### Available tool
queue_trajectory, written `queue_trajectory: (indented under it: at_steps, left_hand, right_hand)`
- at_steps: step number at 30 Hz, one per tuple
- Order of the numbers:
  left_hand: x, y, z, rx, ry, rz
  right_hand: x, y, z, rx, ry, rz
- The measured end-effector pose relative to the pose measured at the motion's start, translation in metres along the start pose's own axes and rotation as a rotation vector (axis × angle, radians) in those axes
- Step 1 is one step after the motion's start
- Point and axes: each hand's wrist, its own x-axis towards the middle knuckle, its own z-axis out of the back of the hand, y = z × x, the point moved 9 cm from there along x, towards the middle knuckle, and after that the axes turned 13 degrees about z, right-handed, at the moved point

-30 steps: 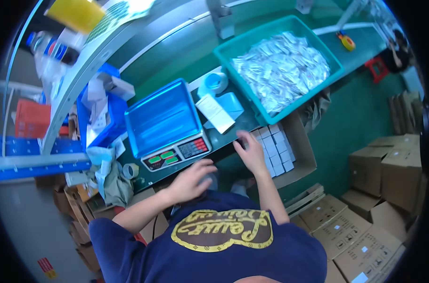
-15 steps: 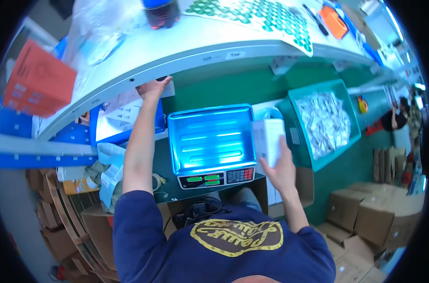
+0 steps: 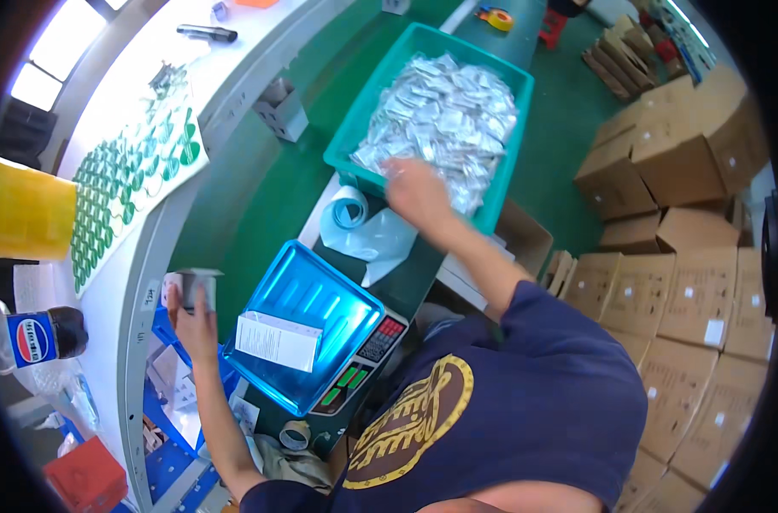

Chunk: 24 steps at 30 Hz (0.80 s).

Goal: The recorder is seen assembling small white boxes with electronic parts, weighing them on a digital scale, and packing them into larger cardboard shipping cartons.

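- The left hand gripped a small grey box beside the blue scale tray.
- The right hand reached, blurred, into the green bin of silver packets; its grip could not be told.
- A white carton lay on the tray.

The left hand grips a small white carton just left of a blue scale tray, where a white box lies flat. The right hand reaches into a teal bin of silver sachets, fingers blurred.
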Motion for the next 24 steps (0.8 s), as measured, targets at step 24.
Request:
queue_trajectory:
  at_steps: [24]
  left_hand:
    - [-0.048, -0.152, 0.186, -0.505, -0.231, 0.421]
  right_hand:
    - [-0.009, 0.352, 0.089, 0.442, 0.224, 0.943]
